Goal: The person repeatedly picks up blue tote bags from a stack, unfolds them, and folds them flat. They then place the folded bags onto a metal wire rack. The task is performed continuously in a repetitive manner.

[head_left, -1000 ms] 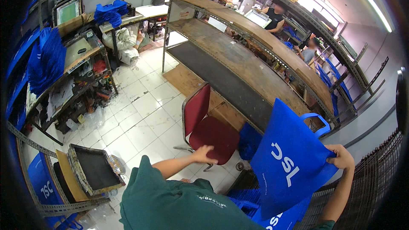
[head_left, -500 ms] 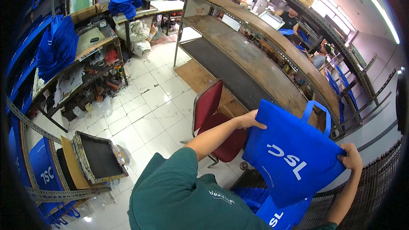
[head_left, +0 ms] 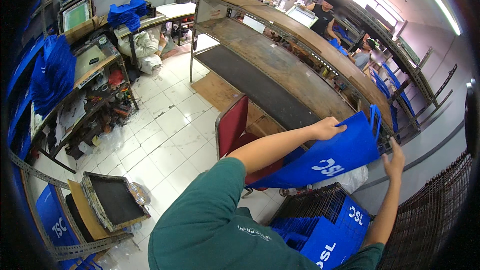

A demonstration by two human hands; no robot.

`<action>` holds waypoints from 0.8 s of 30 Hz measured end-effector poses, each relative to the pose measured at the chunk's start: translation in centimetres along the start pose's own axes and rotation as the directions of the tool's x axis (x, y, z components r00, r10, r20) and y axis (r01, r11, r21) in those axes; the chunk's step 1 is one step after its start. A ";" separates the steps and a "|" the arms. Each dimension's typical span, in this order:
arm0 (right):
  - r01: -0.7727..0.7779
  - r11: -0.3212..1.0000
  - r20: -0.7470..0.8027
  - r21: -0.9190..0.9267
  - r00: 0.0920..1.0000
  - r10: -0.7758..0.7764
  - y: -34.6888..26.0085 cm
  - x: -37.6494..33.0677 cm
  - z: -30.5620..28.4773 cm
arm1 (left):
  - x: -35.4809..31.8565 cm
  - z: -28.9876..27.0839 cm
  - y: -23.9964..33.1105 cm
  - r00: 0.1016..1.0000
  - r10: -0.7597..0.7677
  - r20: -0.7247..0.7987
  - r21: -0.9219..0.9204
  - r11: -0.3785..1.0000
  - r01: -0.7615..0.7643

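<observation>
A blue fabric tote bag (head_left: 325, 162) with white lettering and a loop handle hangs tilted in front of me. My left hand (head_left: 327, 128) pinches it along its upper edge, fingers closed. By the bag's right end is my right hand (head_left: 394, 162), its finger stretched up and its thumb apart, with no clear grip on the cloth. Below, more blue tote bags (head_left: 327, 240) lie overlapping on a dark wire rack (head_left: 320, 202).
A red chair (head_left: 232, 122) stands left of the bag. Beyond it runs a long metal-framed shelf (head_left: 270, 52). Wire racks (head_left: 425, 215) line the right side. On the left, a cluttered workbench (head_left: 95, 70) bears stacked blue bags. Other people (head_left: 322, 20) are behind the shelf.
The held bag has tipped flatter, its lower part swinging left over the chair. My left hand has moved right, and my right hand up and left, its fingers now loosened from the bag's edge.
</observation>
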State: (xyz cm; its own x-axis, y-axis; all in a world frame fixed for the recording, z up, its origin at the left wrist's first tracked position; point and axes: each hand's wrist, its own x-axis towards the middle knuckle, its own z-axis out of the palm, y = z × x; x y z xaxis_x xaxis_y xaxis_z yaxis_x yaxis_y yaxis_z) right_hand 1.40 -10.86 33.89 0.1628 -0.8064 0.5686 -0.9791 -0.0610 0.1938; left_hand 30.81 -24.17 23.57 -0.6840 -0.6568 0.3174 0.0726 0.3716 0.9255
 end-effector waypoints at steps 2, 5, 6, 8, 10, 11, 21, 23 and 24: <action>0.019 0.988 0.063 0.151 0.998 -0.029 -0.8 -2.1 2.5 | 2.3 -0.1 -1.2 0.998 -0.067 0.010 0.134 0.989 0.065; -0.175 0.858 0.246 0.482 0.967 0.059 -2.8 -7.1 5.5 | 5.8 0.5 -5.2 0.988 -0.113 -0.106 0.275 0.952 0.138; -0.307 0.777 0.351 0.550 0.929 0.119 -4.2 -9.1 6.0 | 6.4 0.8 -5.6 0.981 -0.174 -0.089 0.210 0.959 0.189; -0.522 0.542 0.500 0.659 0.842 0.202 -4.1 -14.8 8.9 | 7.4 0.2 -4.8 0.960 -0.272 -0.063 0.093 0.956 0.277; -0.613 0.356 0.566 0.705 0.789 0.236 -7.0 -19.0 10.1 | 8.1 -0.1 -3.4 0.943 -0.314 -0.108 -0.074 0.949 0.308; -0.676 0.268 0.621 0.687 0.737 0.266 -8.1 -21.3 11.5 | 8.6 -0.4 -2.7 0.929 -0.314 -0.195 -0.104 0.949 0.298; -0.597 -0.802 0.893 0.034 0.378 -0.244 -23.4 -24.1 17.6 | 7.0 -3.1 3.4 0.854 -0.251 -0.455 -0.299 0.947 0.120; -0.481 -0.875 0.887 0.047 0.424 -0.185 -23.5 -23.5 18.0 | 6.8 -3.7 3.4 0.826 -0.250 -0.505 -0.324 0.942 0.087; -0.447 -0.891 0.880 0.074 0.449 -0.152 -23.1 -23.0 18.2 | 6.7 -4.0 3.3 0.813 -0.249 -0.527 -0.335 0.940 0.071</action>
State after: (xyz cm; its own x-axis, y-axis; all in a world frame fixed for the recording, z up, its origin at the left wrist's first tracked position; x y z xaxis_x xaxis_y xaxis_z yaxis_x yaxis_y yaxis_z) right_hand 18.09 -1.57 1.79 0.1151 -0.8708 -0.4781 0.7910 0.3714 -0.4861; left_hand 29.39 -29.97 29.57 -0.1916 -0.9720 0.1359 0.2627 0.0826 0.9613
